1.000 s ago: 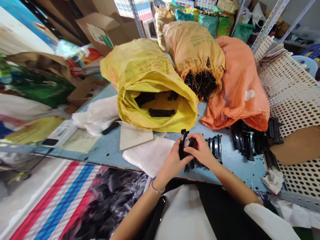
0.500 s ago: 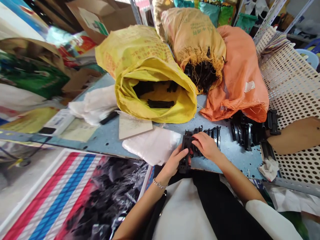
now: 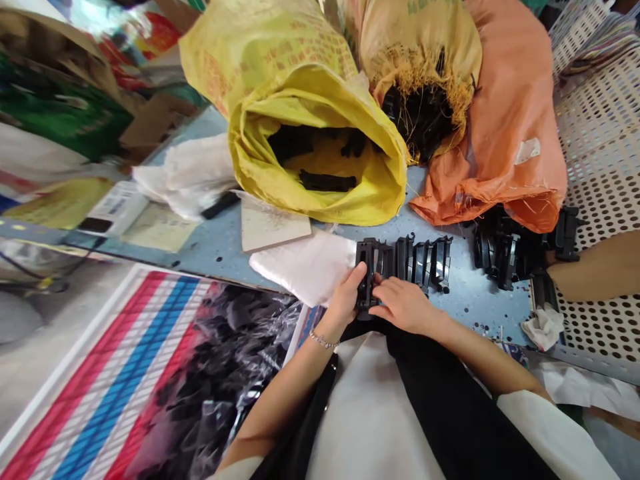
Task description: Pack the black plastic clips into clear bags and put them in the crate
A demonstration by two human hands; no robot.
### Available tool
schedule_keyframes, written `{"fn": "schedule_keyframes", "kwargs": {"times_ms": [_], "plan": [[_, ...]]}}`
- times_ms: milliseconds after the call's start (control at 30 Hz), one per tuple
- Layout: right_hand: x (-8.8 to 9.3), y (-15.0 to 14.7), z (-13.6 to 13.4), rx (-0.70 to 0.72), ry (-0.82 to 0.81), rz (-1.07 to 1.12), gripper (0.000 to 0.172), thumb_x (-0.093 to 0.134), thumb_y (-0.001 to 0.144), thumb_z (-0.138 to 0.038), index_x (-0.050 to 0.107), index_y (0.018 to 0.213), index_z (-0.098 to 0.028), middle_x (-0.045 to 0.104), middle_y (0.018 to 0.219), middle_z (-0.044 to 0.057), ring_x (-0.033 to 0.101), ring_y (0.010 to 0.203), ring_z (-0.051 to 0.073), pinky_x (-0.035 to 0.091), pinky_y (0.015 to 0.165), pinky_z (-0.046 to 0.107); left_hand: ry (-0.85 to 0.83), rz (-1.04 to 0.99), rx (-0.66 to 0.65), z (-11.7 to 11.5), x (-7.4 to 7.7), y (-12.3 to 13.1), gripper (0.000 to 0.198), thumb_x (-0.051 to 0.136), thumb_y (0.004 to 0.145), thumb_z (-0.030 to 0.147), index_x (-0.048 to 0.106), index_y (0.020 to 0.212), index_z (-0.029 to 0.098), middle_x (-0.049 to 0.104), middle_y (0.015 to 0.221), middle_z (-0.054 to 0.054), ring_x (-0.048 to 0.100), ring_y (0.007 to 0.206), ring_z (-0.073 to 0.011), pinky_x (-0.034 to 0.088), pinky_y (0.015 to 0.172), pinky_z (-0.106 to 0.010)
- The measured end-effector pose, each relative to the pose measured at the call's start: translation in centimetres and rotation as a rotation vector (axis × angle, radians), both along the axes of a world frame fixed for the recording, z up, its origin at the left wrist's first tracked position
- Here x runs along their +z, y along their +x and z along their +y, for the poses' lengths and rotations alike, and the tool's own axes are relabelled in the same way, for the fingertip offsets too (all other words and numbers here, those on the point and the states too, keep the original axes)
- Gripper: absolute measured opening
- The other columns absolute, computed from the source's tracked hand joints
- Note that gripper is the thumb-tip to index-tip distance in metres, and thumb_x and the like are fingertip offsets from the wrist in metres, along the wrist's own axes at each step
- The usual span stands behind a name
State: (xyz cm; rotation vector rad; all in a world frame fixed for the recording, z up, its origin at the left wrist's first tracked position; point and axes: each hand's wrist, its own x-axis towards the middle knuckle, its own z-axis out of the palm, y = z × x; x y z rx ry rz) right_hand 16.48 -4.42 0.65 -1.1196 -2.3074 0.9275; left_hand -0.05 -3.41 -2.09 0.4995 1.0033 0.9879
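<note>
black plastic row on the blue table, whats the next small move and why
Probably keep your left hand on the end piece and use your right hand to press it snug against the black plastic row, since both hands already sit at that end and the other pieces stand lined up beside it.

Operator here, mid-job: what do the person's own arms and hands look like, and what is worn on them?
The left hand and right hand are bare, without gloves, and the forearms are bare too. A thin silver-coloured beaded bracelet circles the left wrist. A loose white sleeve covers the right arm near the elbow, and a white sleeve edge shows on the left arm.
</note>
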Motion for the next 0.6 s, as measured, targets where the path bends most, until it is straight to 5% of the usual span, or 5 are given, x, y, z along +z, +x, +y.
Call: {"fn": "schedule_keyframes", "kwargs": {"times_ms": [133, 367, 500, 600], "plan": [[-0.6, -0.4, -1.7, -0.009, 0.134, -0.135, 0.034, 0.046, 0.103, -0.046, 0.062, 0.087, -0.02, 0.067, 0.087, 0.01, 0.06, 0.084, 0.022, 0.047, 0.075, 0.033, 0.016, -0.01, -0.052, -0.6, 0.1, 0.0, 0.056, 0.069, 0.081, 0.063, 0.07, 0.104, 0.012, 0.066, 0.072, -0.003, 0.061, 0.066, -0.0155, 0.049, 0.059, -0.026], [-1.2, -0.7, -3.3, -0.084, -0.35, 0.061, 0.036, 0.036, 0.107, -0.039, 0.061, 0.088, -0.021, 0.065, 0.077, 0.0, 0.06, 0.067, 0.015, 0.046, 0.063, 0.026, 0.061, -0.034, -0.25, -2.2, 0.0, -2.2, 0.044, 0.075, 0.081, 0.045, 0.067, 0.113, 0.015, 0.059, 0.069, 0.001, 0.053, 0.058, -0.0114, 0.044, 0.054, -0.023], [-0.1, 0.6, -2.8, -0.073, 0.056, -0.026, 0.021, 0.049, 0.102, -0.03, 0.066, 0.11, -0.021, 0.067, 0.108, 0.01, 0.062, 0.099, 0.024, 0.053, 0.087, 0.04, 0.035, 0.001, -0.453, -2.9, 0.0, -4.5, 0.032, 0.074, 0.084, 0.038, 0.072, 0.106, 0.015, 0.065, 0.067, -0.003, 0.055, 0.057, -0.0136, 0.039, 0.051, -0.022], [0.1, 1.5, -2.5, 0.118, 0.247, -0.123, 0.035, 0.048, 0.1, -0.018, 0.06, 0.132, -0.025, 0.063, 0.127, 0.011, 0.06, 0.107, 0.025, 0.054, 0.094, 0.044, 0.055, 0.012, -0.636, -3.7, 0.5, -5.6, 0.027, 0.075, 0.083, 0.031, 0.075, 0.107, 0.018, 0.071, 0.08, -0.006, 0.058, 0.058, -0.0151, 0.043, 0.053, -0.024]]}}
